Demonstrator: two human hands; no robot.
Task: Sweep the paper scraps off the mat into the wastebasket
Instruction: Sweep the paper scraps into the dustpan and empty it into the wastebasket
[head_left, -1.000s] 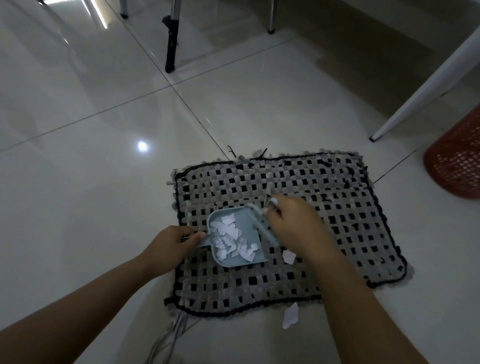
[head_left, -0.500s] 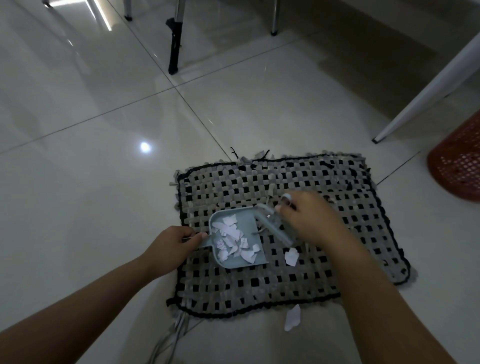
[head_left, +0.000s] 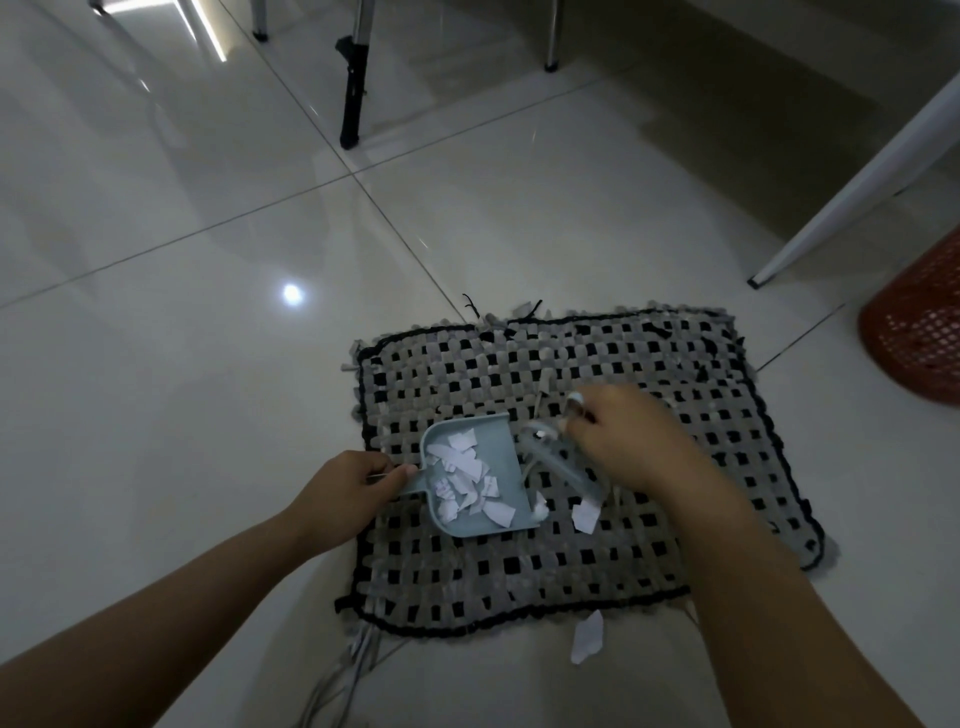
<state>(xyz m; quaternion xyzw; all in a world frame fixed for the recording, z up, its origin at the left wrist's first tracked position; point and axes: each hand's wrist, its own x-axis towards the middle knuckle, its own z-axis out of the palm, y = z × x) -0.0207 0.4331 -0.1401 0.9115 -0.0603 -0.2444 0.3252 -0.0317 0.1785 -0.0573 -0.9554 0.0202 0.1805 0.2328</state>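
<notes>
**Dustpan loaded, strays outside it**

Left hand (head_left: 353, 488) closed on the handle of the pale blue dustpan (head_left: 475, 480), pan flat on the woven mat (head_left: 597, 374). Right hand (head_left: 623, 441) wrapped round a small brush (head_left: 558, 465), blurred, just right of the pan's open edge. Pile of paper scraps (head_left: 467, 483) inside the pan. One scrap (head_left: 585, 514) on the mat beside the brush, a smaller one at the pan lip. Another scrap (head_left: 587, 636) on the tiled floor (head_left: 156, 415) off the mat's near edge. Red wastebasket (head_left: 919, 332) at far right, well apart from the mat.
</notes>
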